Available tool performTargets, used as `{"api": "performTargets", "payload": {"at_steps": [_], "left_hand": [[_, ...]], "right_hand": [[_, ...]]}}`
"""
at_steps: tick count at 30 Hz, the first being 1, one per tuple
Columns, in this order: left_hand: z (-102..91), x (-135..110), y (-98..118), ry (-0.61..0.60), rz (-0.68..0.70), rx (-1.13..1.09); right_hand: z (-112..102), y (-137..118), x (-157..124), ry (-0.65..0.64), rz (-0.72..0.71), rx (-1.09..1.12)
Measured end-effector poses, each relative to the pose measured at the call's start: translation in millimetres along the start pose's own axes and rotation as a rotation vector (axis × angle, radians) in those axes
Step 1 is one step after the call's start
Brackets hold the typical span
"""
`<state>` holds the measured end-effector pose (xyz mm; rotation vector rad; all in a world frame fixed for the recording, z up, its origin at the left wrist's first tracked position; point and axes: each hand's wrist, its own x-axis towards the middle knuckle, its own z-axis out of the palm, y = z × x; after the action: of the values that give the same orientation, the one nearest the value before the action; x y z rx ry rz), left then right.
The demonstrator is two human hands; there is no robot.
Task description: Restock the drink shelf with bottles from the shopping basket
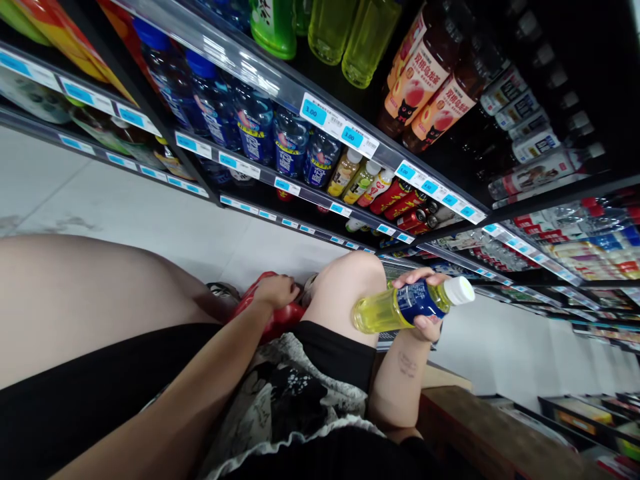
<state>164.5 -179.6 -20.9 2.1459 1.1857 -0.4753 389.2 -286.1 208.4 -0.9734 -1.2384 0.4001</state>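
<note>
My right hand (pixel 424 303) is closed around a yellow drink bottle (pixel 400 308) with a blue label and white cap, held sideways beside my right knee (pixel 350 280). My left hand (pixel 276 291) reaches down between my knees and grips a red object (pixel 280 319) low near the floor; what that object is stays unclear. I am crouched in front of dark shop shelves (pixel 280 87) full of bottled drinks.
Shelves hold blue-labelled bottles (pixel 255 127), green and yellow bottles (pixel 350 33), brown tea bottles (pixel 425 73) and red cans (pixel 400 200), with blue price tags (pixel 314 113) along the edges. A light tiled floor (pixel 150 213) runs along the aisle. A brown cardboard box (pixel 480 433) sits at lower right.
</note>
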Motion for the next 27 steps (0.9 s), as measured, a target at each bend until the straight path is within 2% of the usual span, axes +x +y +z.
{"api": "performTargets", "payload": {"at_steps": [8, 20, 27], "left_hand": [[0.5, 1, 0, -0.003, 0.007, 0.012], [-0.2, 1, 0, -0.006, 0.007, 0.017], [-0.9, 0, 0, -0.005, 0.008, 0.020]], "right_hand": [[-16, 3, -5, 0.056, 0.084, -0.072], [-13, 4, -7, 0.057, 0.172, -0.026], [-8, 0, -5, 0.112, 0.204, -0.078]]}}
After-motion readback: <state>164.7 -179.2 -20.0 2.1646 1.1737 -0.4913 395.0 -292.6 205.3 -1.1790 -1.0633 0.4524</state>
